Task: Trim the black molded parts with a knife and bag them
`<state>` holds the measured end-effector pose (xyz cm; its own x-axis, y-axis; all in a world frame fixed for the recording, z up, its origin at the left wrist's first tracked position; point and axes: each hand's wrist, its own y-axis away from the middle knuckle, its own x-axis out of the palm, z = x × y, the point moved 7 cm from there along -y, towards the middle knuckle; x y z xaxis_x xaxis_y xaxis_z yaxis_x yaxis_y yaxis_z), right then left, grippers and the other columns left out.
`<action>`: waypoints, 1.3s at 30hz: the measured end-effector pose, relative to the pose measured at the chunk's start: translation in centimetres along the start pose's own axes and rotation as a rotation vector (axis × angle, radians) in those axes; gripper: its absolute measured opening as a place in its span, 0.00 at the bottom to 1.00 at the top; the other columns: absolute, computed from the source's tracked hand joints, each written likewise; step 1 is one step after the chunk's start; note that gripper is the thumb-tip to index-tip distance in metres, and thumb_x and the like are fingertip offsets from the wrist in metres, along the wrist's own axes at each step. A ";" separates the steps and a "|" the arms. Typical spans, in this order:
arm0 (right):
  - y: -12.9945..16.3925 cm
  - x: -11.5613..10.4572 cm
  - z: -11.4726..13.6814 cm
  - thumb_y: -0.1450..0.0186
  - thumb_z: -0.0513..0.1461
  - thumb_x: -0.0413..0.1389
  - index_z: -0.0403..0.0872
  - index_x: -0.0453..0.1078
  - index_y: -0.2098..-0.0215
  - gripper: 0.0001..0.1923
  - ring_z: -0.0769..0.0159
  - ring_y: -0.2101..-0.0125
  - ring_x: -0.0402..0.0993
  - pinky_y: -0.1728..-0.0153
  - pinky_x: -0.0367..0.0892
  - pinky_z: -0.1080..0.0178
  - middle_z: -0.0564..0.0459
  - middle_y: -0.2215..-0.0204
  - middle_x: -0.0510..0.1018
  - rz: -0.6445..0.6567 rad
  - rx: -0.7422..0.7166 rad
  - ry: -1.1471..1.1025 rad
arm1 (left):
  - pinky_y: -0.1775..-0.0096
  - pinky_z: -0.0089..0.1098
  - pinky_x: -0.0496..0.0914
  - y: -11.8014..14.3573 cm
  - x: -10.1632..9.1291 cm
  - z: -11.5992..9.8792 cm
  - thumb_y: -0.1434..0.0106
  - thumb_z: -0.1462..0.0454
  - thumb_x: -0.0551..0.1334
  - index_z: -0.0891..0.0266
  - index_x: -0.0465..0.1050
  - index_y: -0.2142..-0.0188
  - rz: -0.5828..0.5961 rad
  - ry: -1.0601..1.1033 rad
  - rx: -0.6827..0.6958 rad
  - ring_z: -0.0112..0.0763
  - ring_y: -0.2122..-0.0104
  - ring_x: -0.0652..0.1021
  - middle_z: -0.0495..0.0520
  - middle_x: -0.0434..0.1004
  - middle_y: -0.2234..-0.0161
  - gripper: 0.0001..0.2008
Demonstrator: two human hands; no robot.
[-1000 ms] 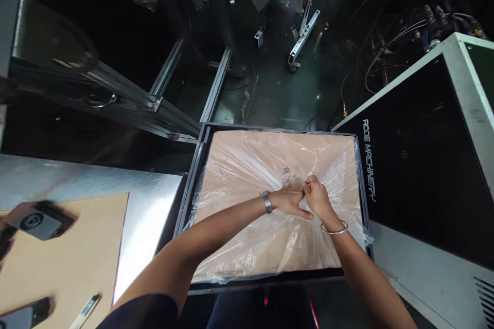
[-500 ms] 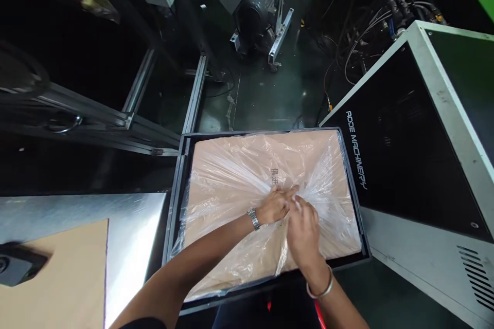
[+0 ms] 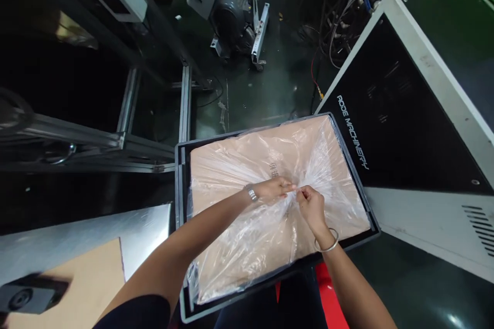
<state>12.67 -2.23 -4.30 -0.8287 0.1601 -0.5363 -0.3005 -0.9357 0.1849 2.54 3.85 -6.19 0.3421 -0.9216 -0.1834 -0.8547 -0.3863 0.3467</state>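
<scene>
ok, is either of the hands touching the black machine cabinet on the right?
No, the left hand and right hand both pinch the gathered clear plastic film over the tan cardboard sheet, apart from the black machine cabinet.

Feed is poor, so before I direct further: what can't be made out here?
Head view:
- Contents of the dark plastic crate: covered by the tan cardboard sheet.
- Printed characters on the cardboard: too small, under the clear plastic film.
- Black part bottom left: blurred, cut off.
</scene>
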 end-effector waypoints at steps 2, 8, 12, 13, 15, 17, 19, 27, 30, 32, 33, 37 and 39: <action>1.9 1.0 -0.1 0.37 0.42 0.47 0.46 0.65 0.76 0.12 0.70 0.82 0.65 0.78 0.58 0.67 0.56 0.82 0.71 -0.080 0.069 -0.047 | 0.77 0.27 0.59 0.0 -0.1 0.3 0.42 0.42 0.48 0.66 0.72 0.75 0.079 0.076 -0.023 0.24 0.82 0.63 0.49 0.66 0.83 0.31; 5.7 4.2 0.5 0.37 0.40 0.45 0.46 0.68 0.68 0.11 0.64 0.74 0.69 0.71 0.64 0.63 0.50 0.74 0.75 -0.190 0.106 -0.041 | 0.70 0.28 0.65 0.5 -0.4 1.3 0.47 0.49 0.62 0.68 0.76 0.65 0.080 0.211 -0.031 0.30 0.72 0.72 0.56 0.75 0.73 0.23; 6.1 3.2 1.5 0.40 0.37 0.45 0.45 0.70 0.60 0.14 0.56 0.64 0.68 0.61 0.62 0.56 0.45 0.66 0.74 -0.177 0.015 0.021 | 0.68 0.28 0.66 0.8 -0.3 1.3 0.49 0.56 0.64 0.67 0.75 0.65 0.065 0.206 0.007 0.29 0.71 0.73 0.55 0.76 0.70 0.16; 6.0 2.7 1.6 0.40 0.36 0.45 0.45 0.70 0.59 0.15 0.55 0.61 0.67 0.59 0.61 0.54 0.44 0.64 0.73 -0.177 -0.001 0.027 | 0.67 0.28 0.66 0.8 -0.2 1.2 0.48 0.58 0.64 0.67 0.74 0.64 0.060 0.196 0.024 0.29 0.70 0.73 0.55 0.76 0.69 0.15; 5.1 1.7 1.6 0.41 0.35 0.44 0.45 0.68 0.57 0.17 0.55 0.58 0.65 0.55 0.59 0.53 0.44 0.61 0.72 -0.170 -0.015 0.023 | 0.66 0.28 0.67 0.9 -0.2 0.8 0.48 0.61 0.63 0.66 0.72 0.61 0.040 0.164 0.062 0.29 0.69 0.74 0.54 0.75 0.67 0.15; 3.6 1.3 1.0 0.41 0.35 0.44 0.45 0.67 0.56 0.17 0.58 0.61 0.67 0.58 0.61 0.55 0.46 0.64 0.73 -0.123 -0.003 -0.009 | 0.66 0.28 0.67 1.0 -0.2 0.4 0.47 0.63 0.62 0.66 0.68 0.56 0.002 0.110 0.100 0.29 0.69 0.74 0.53 0.75 0.67 0.17; 2.0 1.4 -0.1 0.41 0.35 0.45 0.46 0.67 0.59 0.14 0.62 0.69 0.69 0.66 0.63 0.60 0.51 0.72 0.73 -0.051 0.031 -0.067 | 0.65 0.29 0.67 1.1 -0.2 0.0 0.46 0.66 0.60 0.64 0.65 0.53 -0.053 0.034 0.135 0.30 0.69 0.74 0.52 0.75 0.68 0.20; -0.7 3.1 -2.3 0.46 0.40 0.50 0.45 0.68 0.71 0.09 0.71 0.82 0.62 0.80 0.59 0.68 0.58 0.83 0.69 0.275 0.141 -0.381 | 0.52 0.38 0.63 1.7 0.4 -0.9 0.38 0.65 0.52 0.62 0.68 0.54 -0.251 -0.256 0.271 0.39 0.57 0.72 0.60 0.73 0.57 0.14; -0.4 3.3 -2.3 0.47 0.41 0.50 0.44 0.66 0.79 0.08 0.73 0.83 0.58 0.81 0.56 0.69 0.59 0.85 0.66 0.344 0.172 -0.457 | 0.55 0.36 0.65 1.6 0.1 -0.6 0.37 0.65 0.51 0.63 0.68 0.54 -0.324 -0.296 0.273 0.37 0.58 0.73 0.60 0.73 0.58 0.13; -0.3 3.3 -2.3 0.48 0.41 0.52 0.44 0.65 0.82 0.09 0.74 0.82 0.58 0.79 0.55 0.69 0.60 0.85 0.65 0.337 0.178 -0.484 | 0.56 0.34 0.66 1.5 -0.1 -0.4 0.37 0.65 0.51 0.63 0.69 0.58 -0.352 -0.316 0.275 0.35 0.61 0.73 0.59 0.74 0.61 0.12; -0.2 3.3 -2.3 0.48 0.40 0.52 0.44 0.64 0.82 0.09 0.74 0.82 0.59 0.78 0.56 0.69 0.60 0.85 0.65 0.320 0.179 -0.492 | 0.57 0.34 0.66 1.4 -0.1 -0.4 0.36 0.65 0.51 0.63 0.70 0.60 -0.358 -0.325 0.276 0.34 0.62 0.73 0.58 0.74 0.64 0.11; -0.2 3.2 -2.9 0.45 0.41 0.50 0.45 0.68 0.72 0.09 0.73 0.82 0.61 0.79 0.57 0.69 0.59 0.83 0.67 0.242 0.215 -0.522 | 0.60 0.31 0.66 1.3 -0.1 -0.5 0.35 0.64 0.50 0.63 0.70 0.66 -0.363 -0.340 0.267 0.33 0.64 0.73 0.56 0.72 0.66 0.11; -0.1 3.4 -3.1 0.43 0.43 0.49 0.46 0.67 0.60 0.15 0.72 0.85 0.61 0.82 0.57 0.68 0.61 0.84 0.67 0.255 0.249 -0.549 | 0.61 0.31 0.66 1.3 -0.1 -0.4 0.36 0.64 0.51 0.63 0.69 0.65 -0.361 -0.335 0.241 0.33 0.64 0.73 0.56 0.71 0.66 0.09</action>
<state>11.38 -2.56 -8.71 -0.9893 0.1414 0.0358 -0.1080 -0.8752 0.4715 1.60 3.42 -5.35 0.5211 -0.6543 -0.5480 -0.7847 -0.6199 -0.0060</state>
